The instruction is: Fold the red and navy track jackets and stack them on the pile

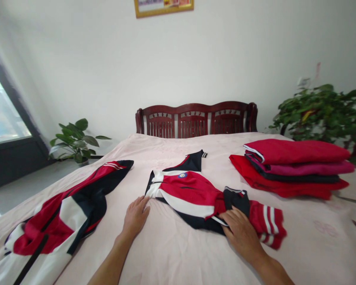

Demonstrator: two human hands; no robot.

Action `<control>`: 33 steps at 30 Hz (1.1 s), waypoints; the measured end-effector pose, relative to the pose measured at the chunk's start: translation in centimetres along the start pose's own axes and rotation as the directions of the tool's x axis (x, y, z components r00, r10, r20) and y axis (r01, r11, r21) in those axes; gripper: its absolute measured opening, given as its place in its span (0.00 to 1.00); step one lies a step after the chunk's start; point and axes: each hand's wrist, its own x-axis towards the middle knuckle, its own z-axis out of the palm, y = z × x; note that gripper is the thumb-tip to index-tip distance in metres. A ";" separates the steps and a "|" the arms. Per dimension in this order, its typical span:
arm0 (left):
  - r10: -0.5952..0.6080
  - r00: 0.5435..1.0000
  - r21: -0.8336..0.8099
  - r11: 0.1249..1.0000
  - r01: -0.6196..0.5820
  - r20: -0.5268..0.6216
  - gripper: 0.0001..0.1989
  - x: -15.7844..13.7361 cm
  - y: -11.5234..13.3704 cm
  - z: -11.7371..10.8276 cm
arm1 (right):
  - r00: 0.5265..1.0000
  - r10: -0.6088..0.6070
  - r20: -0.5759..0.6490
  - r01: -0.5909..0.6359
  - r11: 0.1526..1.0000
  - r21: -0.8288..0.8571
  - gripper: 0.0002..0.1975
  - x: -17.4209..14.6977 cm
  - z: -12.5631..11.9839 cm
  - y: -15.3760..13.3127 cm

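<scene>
A red, white and navy track jacket (190,194) with a round badge lies on the pink sheet in front of me, its collar toward the left. My left hand (136,215) rests at the collar edge, fingers stretched out and touching the cloth. At the other end, my right hand (240,231) has its fingers closed on the jacket near its hem, beside a folded-over dark piece and a red part with white stripes. Some of the cloth under the right fingers is hidden.
Another track jacket (68,213) lies loosely spread at the left. A stack of folded red, magenta and dark clothes (293,168) sits at the right. Behind the bed sheet (172,253) is a dark wooden backrest (192,118), with leafy plants (77,140) on either side.
</scene>
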 end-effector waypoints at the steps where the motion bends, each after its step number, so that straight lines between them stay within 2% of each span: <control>1: -0.003 1.000 0.003 1.000 0.003 0.003 0.22 0.0 0.1 -0.1 | 1.000 -0.002 -0.002 0.002 1.000 0.000 0.15 0.0 0.0 0.0; 20: -0.003 1.000 -0.004 1.000 0.003 -0.021 0.22 0.0 -0.2 0.3 | 1.000 -0.004 -0.015 0.004 1.000 -0.002 0.15 0.0 -0.2 0.0; 33: 0.005 1.000 0.014 1.000 -0.005 0.002 0.22 0.1 -0.1 0.1 | 1.000 -0.004 -0.017 0.003 1.000 -0.003 0.15 0.1 -0.2 -0.1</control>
